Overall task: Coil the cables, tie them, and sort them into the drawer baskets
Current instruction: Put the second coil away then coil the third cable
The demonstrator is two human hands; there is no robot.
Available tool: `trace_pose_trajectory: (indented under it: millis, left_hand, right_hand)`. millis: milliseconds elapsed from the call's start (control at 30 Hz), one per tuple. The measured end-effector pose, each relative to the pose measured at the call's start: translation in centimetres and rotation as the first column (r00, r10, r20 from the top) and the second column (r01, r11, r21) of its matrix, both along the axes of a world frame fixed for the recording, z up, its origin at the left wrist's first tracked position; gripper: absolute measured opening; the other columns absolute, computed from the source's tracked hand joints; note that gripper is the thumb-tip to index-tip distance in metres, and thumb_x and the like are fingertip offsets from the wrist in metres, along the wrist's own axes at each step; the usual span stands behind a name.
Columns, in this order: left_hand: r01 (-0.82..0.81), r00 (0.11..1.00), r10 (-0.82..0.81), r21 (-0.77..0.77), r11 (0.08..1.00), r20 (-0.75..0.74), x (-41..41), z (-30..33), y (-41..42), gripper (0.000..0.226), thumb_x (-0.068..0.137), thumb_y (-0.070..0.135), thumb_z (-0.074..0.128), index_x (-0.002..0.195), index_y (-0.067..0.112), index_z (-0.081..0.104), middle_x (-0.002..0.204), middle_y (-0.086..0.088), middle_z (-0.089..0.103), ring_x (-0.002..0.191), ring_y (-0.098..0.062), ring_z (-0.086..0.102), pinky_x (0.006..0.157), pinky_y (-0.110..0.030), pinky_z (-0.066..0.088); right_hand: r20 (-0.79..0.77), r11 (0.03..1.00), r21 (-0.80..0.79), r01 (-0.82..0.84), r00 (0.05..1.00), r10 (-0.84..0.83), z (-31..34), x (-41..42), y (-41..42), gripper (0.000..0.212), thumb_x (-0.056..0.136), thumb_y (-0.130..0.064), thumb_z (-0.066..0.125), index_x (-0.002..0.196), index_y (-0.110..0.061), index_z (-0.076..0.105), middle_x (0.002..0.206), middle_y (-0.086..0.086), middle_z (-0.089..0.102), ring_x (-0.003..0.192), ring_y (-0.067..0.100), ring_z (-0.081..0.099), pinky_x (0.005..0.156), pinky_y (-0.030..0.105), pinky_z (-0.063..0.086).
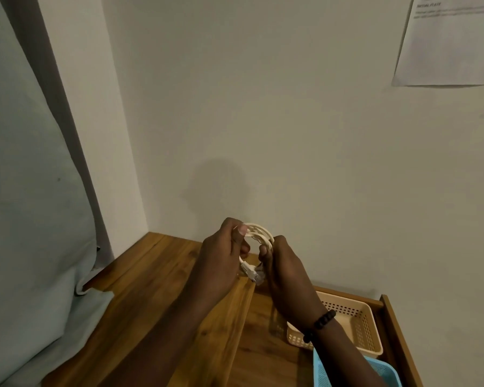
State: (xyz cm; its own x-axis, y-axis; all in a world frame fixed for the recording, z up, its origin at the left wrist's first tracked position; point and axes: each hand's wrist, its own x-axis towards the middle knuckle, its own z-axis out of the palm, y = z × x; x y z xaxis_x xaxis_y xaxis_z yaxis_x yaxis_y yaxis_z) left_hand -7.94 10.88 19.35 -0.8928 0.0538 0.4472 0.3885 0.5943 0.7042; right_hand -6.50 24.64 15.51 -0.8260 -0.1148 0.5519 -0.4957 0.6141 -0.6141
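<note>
Cable (259,236), cream-white and wound into a small coil, is held in the air at lower centre of the frame, above the wooden counter (162,263). Left hand (224,255) pinches the coil's left side between thumb and curled fingers; right hand (280,263) grips the right side, fingers curled round the loops. A white plug end (248,270) hangs free below the coil, between the two hands. No tie is visible on the coil, so the loops probably depend on the grip alone: should either hand loosen to fetch or wrap a tie, the turns could spring apart, and the dangling plug could catch. At lower right, an open drawer (400,331) holds a beige basket (369,331) and, nearer the bottom edge, a blue basket (380,370); the right forearm crosses in front of both. A pale pillow (31,191) fills the left side, and a paper sheet (447,43) hangs on the wall at upper right.
</note>
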Motion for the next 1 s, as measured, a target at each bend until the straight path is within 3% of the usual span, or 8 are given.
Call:
trace_pose_trajectory:
  millis: [133, 267, 433, 533, 667, 800, 867, 1000]
  left_hand:
    - [-0.046, 0.986, 0.012, -0.205, 0.978, -0.167, -0.3, -2.6, -1.5, 0.038, 0.100, 0.026, 0.046, 0.138, 0.022, 0.045, 0.122, 0.005, 0.061, 0.102, -0.013, 0.062, 0.074, -0.025, 0.057]
    - [0.116, 0.985, -0.110, -0.040, 0.992, 0.130, 0.2, -5.1, -3.6, 0.040, 0.094, 0.048, 0.038, 0.114, 0.022, 0.059, 0.092, 0.003, 0.069, 0.080, -0.014, 0.066, 0.074, -0.033, 0.056]
    - [0.193, 0.923, -0.175, -0.020, 0.981, 0.342, 0.4, -8.8, -5.5, 0.039, 0.096, 0.049, 0.037, 0.110, 0.019, 0.058, 0.089, 0.006, 0.070, 0.078, -0.009, 0.068, 0.075, -0.035, 0.057]
    - [0.196, 0.882, -0.185, 0.021, 0.980, 0.434, 0.2, -11.1, -6.1, 0.034, 0.099, 0.044, 0.039, 0.112, 0.017, 0.054, 0.095, 0.005, 0.071, 0.084, -0.009, 0.068, 0.077, -0.033, 0.055]
    - [0.050, 0.931, -0.038, -0.023, 0.998, 0.362, -1.1, -13.7, -5.8, 0.027, 0.101, 0.036, 0.041, 0.113, 0.014, 0.053, 0.082, 0.004, 0.065, 0.071, -0.009, 0.062, 0.061, -0.026, 0.048]
    - [-0.041, 0.931, 0.051, -0.036, 0.999, 0.361, -4.5, -14.9, -6.1, 0.028, 0.102, 0.034, 0.041, 0.117, 0.012, 0.052, 0.096, -0.006, 0.066, 0.081, -0.017, 0.063, 0.071, -0.037, 0.052]
    - [-0.069, 0.919, 0.069, -0.013, 0.998, 0.388, -6.2, -15.6, -6.5, 0.029, 0.103, 0.031, 0.040, 0.121, 0.010, 0.051, 0.109, -0.009, 0.066, 0.090, -0.017, 0.062, 0.081, -0.040, 0.052]
    - [-0.167, 0.892, 0.152, -0.002, 0.986, 0.426, -9.8, -17.3, -7.9, 0.033, 0.103, 0.030, 0.041, 0.125, 0.008, 0.049, 0.123, -0.010, 0.062, 0.108, -0.023, 0.060, 0.087, -0.033, 0.050]
  right_hand:
    - [0.022, 0.991, 0.131, -0.005, 1.000, 0.003, -1.2, -0.5, -0.5, 0.020, 0.101, -0.039, 0.030, 0.102, -0.022, 0.041, 0.080, -0.010, 0.050, 0.061, 0.006, 0.049, 0.054, 0.013, 0.040]
    - [0.160, 0.975, 0.214, -0.059, 0.987, 0.025, -2.9, -0.7, -0.8, 0.012, 0.104, -0.033, 0.034, 0.097, -0.025, 0.040, 0.077, -0.012, 0.050, 0.059, 0.006, 0.046, 0.050, 0.015, 0.038]
    - [0.194, 0.930, 0.343, -0.131, 0.979, 0.066, -6.7, -0.5, -2.0, 0.005, 0.100, -0.023, 0.048, 0.103, -0.020, 0.045, 0.083, -0.012, 0.049, 0.065, 0.005, 0.050, 0.056, 0.015, 0.041]
    - [0.282, 0.938, 0.306, -0.164, 0.957, 0.075, -8.5, -1.0, -2.6, 0.011, 0.099, -0.022, 0.050, 0.108, -0.016, 0.049, 0.092, -0.007, 0.054, 0.072, 0.007, 0.053, 0.063, 0.017, 0.046]
    - [0.415, 0.949, 0.240, -0.203, 0.905, 0.089, -9.5, -3.2, -3.4, 0.005, 0.101, -0.025, 0.044, 0.101, -0.020, 0.047, 0.089, -0.003, 0.058, 0.074, 0.017, 0.058, 0.068, 0.034, 0.055]
    - [0.569, 0.963, 0.079, -0.258, 0.805, 0.169, -10.0, -7.1, -4.4, 0.021, 0.104, -0.033, 0.035, 0.103, -0.016, 0.048, 0.091, -0.007, 0.059, 0.072, 0.004, 0.058, 0.059, 0.017, 0.048]
    - [0.648, 0.960, -0.069, -0.271, 0.719, 0.250, -10.5, -9.8, -4.0, 0.038, 0.103, -0.042, 0.031, 0.112, -0.013, 0.053, 0.102, -0.004, 0.063, 0.082, 0.004, 0.061, 0.068, 0.016, 0.049]
    - [0.638, 0.981, -0.195, 0.001, 0.760, 0.126, -14.4, -16.4, -2.6, 0.035, 0.104, -0.038, 0.032, 0.117, -0.016, 0.057, 0.113, 0.004, 0.066, 0.092, 0.015, 0.066, 0.073, 0.027, 0.050]
